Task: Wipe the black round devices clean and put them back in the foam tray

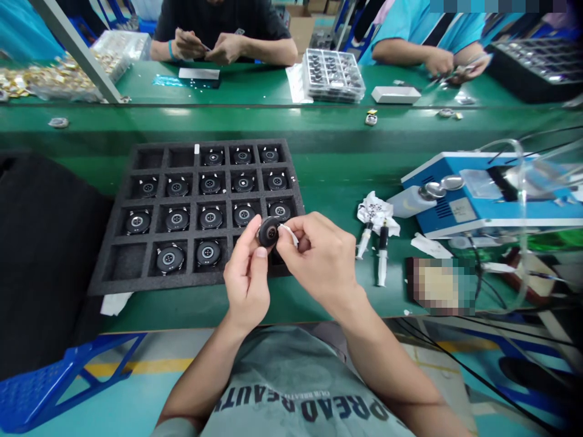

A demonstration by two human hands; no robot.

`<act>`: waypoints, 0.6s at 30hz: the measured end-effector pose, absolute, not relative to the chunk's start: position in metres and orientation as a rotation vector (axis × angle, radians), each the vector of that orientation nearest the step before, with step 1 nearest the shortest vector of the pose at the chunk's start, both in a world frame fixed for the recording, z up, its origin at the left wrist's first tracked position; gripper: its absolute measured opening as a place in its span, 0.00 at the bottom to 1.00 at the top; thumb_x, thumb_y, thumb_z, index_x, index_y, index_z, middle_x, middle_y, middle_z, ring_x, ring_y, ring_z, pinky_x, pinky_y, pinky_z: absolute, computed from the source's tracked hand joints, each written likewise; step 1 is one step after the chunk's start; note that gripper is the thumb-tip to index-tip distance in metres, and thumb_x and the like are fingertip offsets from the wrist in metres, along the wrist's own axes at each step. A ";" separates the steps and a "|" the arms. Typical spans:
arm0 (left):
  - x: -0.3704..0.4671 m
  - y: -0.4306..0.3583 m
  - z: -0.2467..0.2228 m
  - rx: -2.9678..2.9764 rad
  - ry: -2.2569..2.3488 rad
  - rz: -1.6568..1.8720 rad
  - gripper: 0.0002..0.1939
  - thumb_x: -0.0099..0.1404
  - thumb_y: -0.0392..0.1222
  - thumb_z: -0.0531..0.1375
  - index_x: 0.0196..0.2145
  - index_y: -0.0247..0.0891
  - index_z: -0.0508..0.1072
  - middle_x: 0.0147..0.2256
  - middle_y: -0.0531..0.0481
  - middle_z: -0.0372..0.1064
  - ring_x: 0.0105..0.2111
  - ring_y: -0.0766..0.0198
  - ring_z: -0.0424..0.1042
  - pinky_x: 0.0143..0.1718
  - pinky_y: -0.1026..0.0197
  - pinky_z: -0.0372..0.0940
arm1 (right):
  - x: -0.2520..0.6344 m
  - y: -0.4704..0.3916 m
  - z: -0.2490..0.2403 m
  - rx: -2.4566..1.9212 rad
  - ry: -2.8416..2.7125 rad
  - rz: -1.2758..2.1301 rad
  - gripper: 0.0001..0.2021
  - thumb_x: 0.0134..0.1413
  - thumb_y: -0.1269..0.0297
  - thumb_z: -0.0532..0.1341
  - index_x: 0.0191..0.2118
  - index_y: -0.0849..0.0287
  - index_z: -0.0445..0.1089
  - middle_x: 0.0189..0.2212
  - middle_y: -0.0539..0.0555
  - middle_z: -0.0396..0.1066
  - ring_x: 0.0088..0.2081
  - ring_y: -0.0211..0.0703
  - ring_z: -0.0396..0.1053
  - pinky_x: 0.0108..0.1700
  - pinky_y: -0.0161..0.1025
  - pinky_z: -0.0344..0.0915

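Between thumb and fingers, my left hand [248, 279] grips a round black smartwatch body [268, 232], its sensor side facing up. My right hand [321, 258] is closed in a pinch on a small piece of white tissue [289, 233] at the right edge of the watch body. Both hands hover over the near right part of a black foam tray [132, 285]. Similar watch bodies [170, 259] lie in most of its compartments, and a few compartments hold none. The compartments beneath my hands are partly hidden.
Right of the tray lie two syringes [382, 258], crumpled tissue [376, 212] and a bottle [407, 200] beside a blue machine [460, 194] with tubes. A black box [40, 243] stands at left. Two people work across the bench, near a clear compartment case [334, 76].
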State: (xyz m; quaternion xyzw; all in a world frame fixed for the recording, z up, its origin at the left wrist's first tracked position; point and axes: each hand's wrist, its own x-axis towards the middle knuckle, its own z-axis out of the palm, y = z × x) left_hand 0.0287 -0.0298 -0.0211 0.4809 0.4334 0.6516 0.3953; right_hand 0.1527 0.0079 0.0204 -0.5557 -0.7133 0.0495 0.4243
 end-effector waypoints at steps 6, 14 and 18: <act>0.028 -0.029 -0.019 1.296 1.109 1.624 0.22 0.77 0.41 0.57 0.66 0.46 0.71 0.60 0.47 0.76 0.59 0.55 0.76 0.63 0.53 0.72 | 0.153 0.010 0.020 -1.359 -1.745 0.108 0.07 0.61 0.68 0.62 0.31 0.57 0.73 0.26 0.49 0.74 0.23 0.35 0.64 0.30 0.37 0.60; 0.030 -0.030 -0.022 1.217 1.083 1.633 0.22 0.77 0.42 0.58 0.66 0.46 0.71 0.61 0.45 0.75 0.59 0.54 0.76 0.62 0.51 0.72 | 0.153 0.007 0.019 -1.380 -1.755 0.146 0.07 0.61 0.67 0.62 0.31 0.57 0.74 0.27 0.50 0.76 0.23 0.35 0.66 0.29 0.37 0.60; 0.030 -0.030 -0.022 1.204 1.072 1.636 0.22 0.77 0.43 0.58 0.66 0.46 0.71 0.60 0.44 0.75 0.59 0.53 0.76 0.61 0.50 0.73 | 0.151 0.008 0.020 -1.375 -1.735 0.139 0.07 0.61 0.67 0.62 0.31 0.56 0.74 0.27 0.50 0.76 0.24 0.36 0.67 0.30 0.38 0.61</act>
